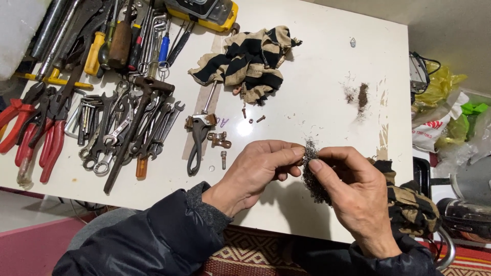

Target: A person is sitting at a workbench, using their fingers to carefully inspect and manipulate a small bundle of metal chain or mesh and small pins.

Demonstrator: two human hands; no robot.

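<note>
In the head view, I see both hands meeting just above the near edge of the white worktop. The left hand pinches with thumb and forefinger something very small; I cannot tell what it is, because the fingertips hide it. The right hand holds a grey wad of steel wool, with the thumb pressed on its upper part and the other fingers closed behind it. The wad lies exactly between the two hands and touches both of them. Its long axis runs from the top, near the fingertips, down towards the right palm. The left fingertips come to it from the left side, so the contact is at the upper end of the wad.

A little further away on the worktop, to the left of the left hand, lie a black metal brake lever, a small bolt and a washer. A striped beige and black cloth is beyond them, and a pile of spanners is well apart at the left.
</note>
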